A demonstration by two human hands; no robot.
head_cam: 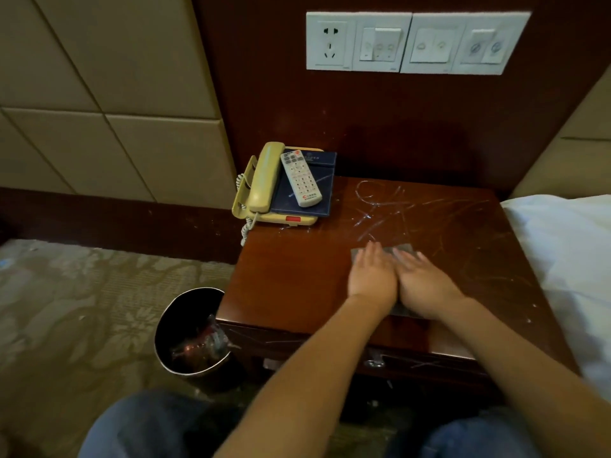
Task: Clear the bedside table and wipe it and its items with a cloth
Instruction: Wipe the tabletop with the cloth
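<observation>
Scratched wooden bedside table (291, 276), yellow telephone (261, 183), grey cloth (401, 250)

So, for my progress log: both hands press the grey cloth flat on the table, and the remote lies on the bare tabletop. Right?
Not quite. In the head view the remote lies on the dark blue folder atop the phone, not on bare tabletop. The left hand and right hand do press the cloth flat on the table.
</observation>
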